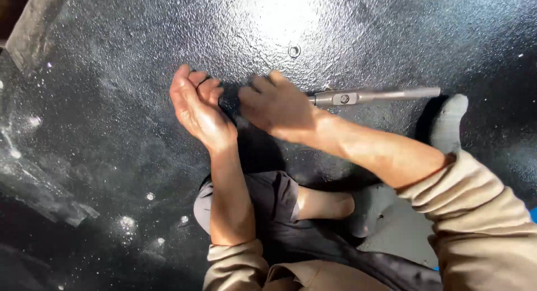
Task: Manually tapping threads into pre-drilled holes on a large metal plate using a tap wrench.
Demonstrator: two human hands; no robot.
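The right hand (277, 106) grips a grey metal tool (369, 95) — shaft lying level on the glossy black floor (112, 101). The left hand (198, 106) (fingers curled, cupped, holding nothing visible) rests just beside it.

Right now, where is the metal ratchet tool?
In the head view the metal ratchet tool lies on the black textured surface, right of centre, beside the right hand and below the small round hole.
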